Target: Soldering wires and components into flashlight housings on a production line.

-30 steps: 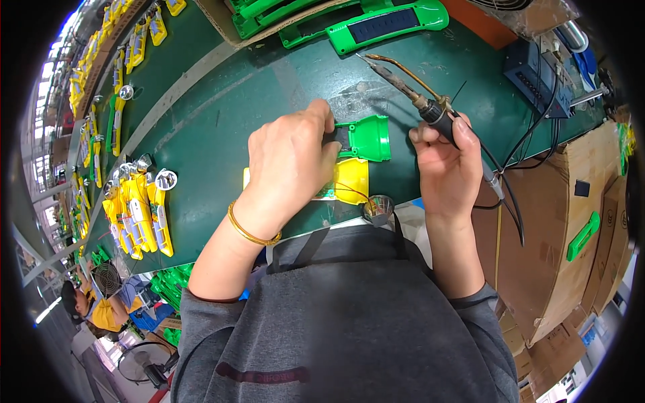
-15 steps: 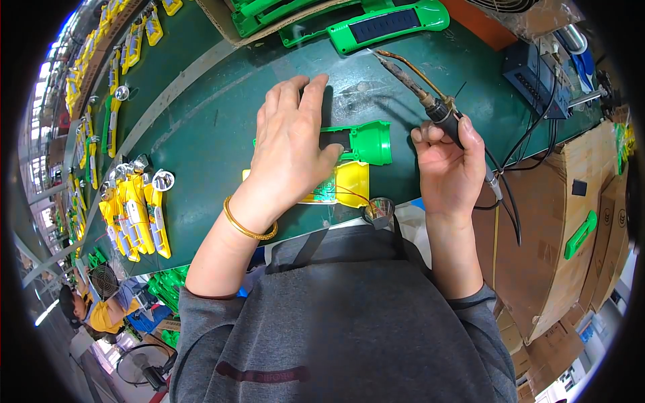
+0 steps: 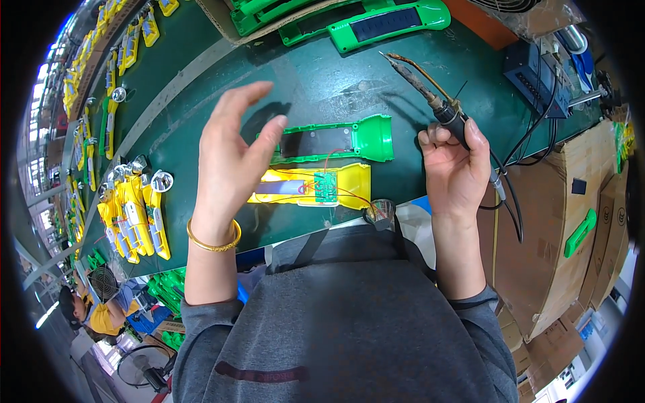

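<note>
Grey sweatshirt (image 3: 349, 322): nearest the camera, filling the lower part of the view, with both forearms rising out of its sleeves.
Gold bangle (image 3: 213, 236): round the left wrist.
Left hand (image 3: 232, 158): raised above the bench, fingers spread and loose, holding nothing and touching nothing.
Right hand (image 3: 455, 168): clenched round the dark handle of the soldering iron (image 3: 437, 101), whose scorched tip points up and to the left, clear of the work.
Cable: black, running from the iron's handle down past the right wrist.
Yellow torch half (image 3: 349, 185): lying open on the green bench (image 3: 322, 80) just beyond the person's chest, between the two hands, with a small green circuit board (image 3: 325, 187) and red wires inside it.
Green torch half (image 3: 366, 138): just behind the yellow one, nearly touching it, lying flat with its wide head to the right.
Reflector (image 3: 380, 209): a small round part at the bench's near edge, tied to the yellow half by wires.
Yellow torches (image 3: 134, 211): a cluster at the left, well apart from the hands.
Long green casing (image 3: 390, 20): at the far edge of the bench.
Cardboard boxes (image 3: 564, 221): at the right.
</note>
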Motion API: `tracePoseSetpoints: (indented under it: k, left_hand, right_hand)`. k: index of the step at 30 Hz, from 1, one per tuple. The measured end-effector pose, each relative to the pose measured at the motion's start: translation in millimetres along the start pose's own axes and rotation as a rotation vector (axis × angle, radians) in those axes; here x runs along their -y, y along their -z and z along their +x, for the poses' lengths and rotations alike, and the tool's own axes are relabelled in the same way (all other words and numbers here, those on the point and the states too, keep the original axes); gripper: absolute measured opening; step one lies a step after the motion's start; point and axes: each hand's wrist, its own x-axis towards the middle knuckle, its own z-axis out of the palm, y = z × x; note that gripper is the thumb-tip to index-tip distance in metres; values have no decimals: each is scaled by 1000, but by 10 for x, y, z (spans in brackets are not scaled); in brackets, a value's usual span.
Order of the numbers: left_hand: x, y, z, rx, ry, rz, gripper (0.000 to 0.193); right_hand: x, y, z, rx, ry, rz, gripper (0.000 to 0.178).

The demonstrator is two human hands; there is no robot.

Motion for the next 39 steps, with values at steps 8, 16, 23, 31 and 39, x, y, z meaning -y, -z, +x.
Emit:
tracePoseSetpoints:
  k: [8,16,23,31,39]
  left_hand:
    - [169,44,128,358,-117,234,27]
    - [6,248,-569,334,-315,101,51]
    - [410,724,-716,294,-72,171,48]
    - [1663,1703,727,-276,104,443,56]
    - [2117,1931,1569,-88,256,232,76]
  right_hand:
    - [-36,-124,74,-18,-14,-9,24]
    - [-7,-119,55,56,25,42,17]
    - [-5,-101,52,86,25,-3,19]
    - [-88,-231,159,53,35,-25,18]
    - [179,-240,122,-79,181,-113,19]
